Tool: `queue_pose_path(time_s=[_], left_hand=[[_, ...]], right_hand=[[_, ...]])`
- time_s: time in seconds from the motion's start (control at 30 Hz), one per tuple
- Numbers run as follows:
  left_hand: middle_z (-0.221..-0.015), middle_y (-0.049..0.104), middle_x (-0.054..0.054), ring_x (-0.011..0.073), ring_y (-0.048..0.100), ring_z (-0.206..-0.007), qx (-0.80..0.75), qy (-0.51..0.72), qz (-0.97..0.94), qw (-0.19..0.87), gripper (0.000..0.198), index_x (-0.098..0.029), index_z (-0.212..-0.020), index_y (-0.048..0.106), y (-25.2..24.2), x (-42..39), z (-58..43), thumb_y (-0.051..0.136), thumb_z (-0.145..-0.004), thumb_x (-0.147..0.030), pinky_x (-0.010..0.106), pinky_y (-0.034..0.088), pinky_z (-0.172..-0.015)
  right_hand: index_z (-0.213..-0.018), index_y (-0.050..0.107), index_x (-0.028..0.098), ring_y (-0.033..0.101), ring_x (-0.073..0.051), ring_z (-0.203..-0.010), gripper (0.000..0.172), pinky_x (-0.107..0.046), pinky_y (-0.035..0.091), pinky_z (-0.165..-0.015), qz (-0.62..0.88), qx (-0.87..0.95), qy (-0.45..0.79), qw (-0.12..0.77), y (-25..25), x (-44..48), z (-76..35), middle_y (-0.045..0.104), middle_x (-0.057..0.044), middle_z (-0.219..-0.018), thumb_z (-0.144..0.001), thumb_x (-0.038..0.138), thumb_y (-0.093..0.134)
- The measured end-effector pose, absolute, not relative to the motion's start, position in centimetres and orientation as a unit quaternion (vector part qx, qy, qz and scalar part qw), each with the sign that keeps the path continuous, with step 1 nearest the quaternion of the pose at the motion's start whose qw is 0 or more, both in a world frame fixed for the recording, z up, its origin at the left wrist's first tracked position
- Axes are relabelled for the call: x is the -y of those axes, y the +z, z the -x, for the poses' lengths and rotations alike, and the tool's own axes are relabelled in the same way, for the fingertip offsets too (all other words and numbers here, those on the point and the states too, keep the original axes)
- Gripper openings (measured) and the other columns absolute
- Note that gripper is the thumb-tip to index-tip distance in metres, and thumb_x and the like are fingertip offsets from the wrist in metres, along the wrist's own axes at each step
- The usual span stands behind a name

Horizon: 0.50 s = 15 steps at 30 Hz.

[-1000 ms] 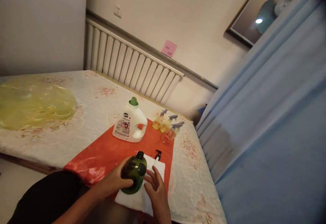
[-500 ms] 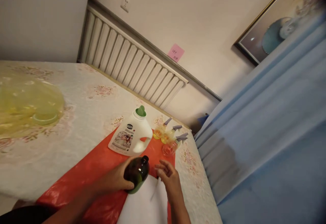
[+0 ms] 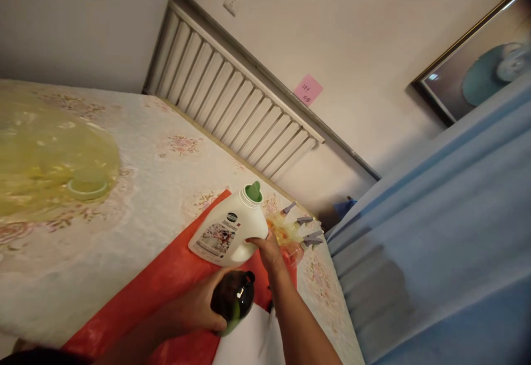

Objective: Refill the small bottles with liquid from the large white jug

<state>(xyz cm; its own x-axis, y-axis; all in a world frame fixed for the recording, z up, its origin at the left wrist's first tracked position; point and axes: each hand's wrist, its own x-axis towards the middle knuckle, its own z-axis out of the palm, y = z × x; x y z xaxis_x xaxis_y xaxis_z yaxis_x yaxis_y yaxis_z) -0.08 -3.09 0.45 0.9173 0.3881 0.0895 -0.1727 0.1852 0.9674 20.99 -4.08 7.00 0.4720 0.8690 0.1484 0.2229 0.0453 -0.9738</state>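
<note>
My left hand (image 3: 207, 304) is wrapped round a dark, uncapped bottle (image 3: 234, 298) with a rounded shoulder and a narrow neck. Just beyond it stands a large white detergent jug (image 3: 236, 227) with a printed label, a green pour spout and no cap. Fingers of my right hand (image 3: 267, 249) pass through the jug's handle opening and close round the grip. The jug's base is near the red sheet; whether it still rests there I cannot tell. A dark pump top with a thin tube (image 3: 269, 318) lies partly hidden behind my right forearm.
Several spray bottles (image 3: 294, 238) with grey triggers stand behind my right hand. A red sheet (image 3: 141, 298) and a white sheet (image 3: 249, 337) cover part of the flowered tablecloth (image 3: 153, 188). At left sits a yellow translucent bag (image 3: 53, 160); a blue curtain (image 3: 435, 215) hangs at right.
My right hand has moved forward from beside the dark bottle and taken hold of the jug's handle. My left hand keeps the bottle. The whole view has shifted slightly.
</note>
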Motion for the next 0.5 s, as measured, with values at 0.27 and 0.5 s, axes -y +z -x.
queue_pose_path(time_s=[0.27, 0.5], left_hand=[[-0.111, 0.067, -0.002, 0.0294, 0.062, -0.104, -0.087, 0.166, -0.603, 0.776, 0.078, -0.033, -0.120, 0.054, 1.0, 3.1, 0.6, 0.070, -0.051, -0.001, 0.034, 0.053, -0.077], [-0.104, 0.068, -0.003, 0.0287, 0.063, -0.096, -0.097, 0.174, -0.607, 0.769, 0.074, -0.030, -0.119, 0.055, 0.4, 3.0, 0.6, 0.070, -0.051, -0.006, 0.030, 0.052, -0.065]], right_hand=[[-0.069, 0.062, 0.015, 0.047, -0.008, -0.046, 0.022, -0.020, 0.039, -0.046, 0.623, 0.439, 0.303, 0.572, 10.1, -1.7, -18.4, 0.060, 0.006, -0.054, -0.051, 0.022, 0.073], [-0.070, 0.058, 0.017, 0.044, -0.008, -0.042, 0.024, -0.022, 0.041, -0.047, 0.619, 0.428, 0.264, 0.604, 15.1, -2.1, -17.4, 0.054, 0.008, -0.050, -0.055, 0.025, 0.074]])
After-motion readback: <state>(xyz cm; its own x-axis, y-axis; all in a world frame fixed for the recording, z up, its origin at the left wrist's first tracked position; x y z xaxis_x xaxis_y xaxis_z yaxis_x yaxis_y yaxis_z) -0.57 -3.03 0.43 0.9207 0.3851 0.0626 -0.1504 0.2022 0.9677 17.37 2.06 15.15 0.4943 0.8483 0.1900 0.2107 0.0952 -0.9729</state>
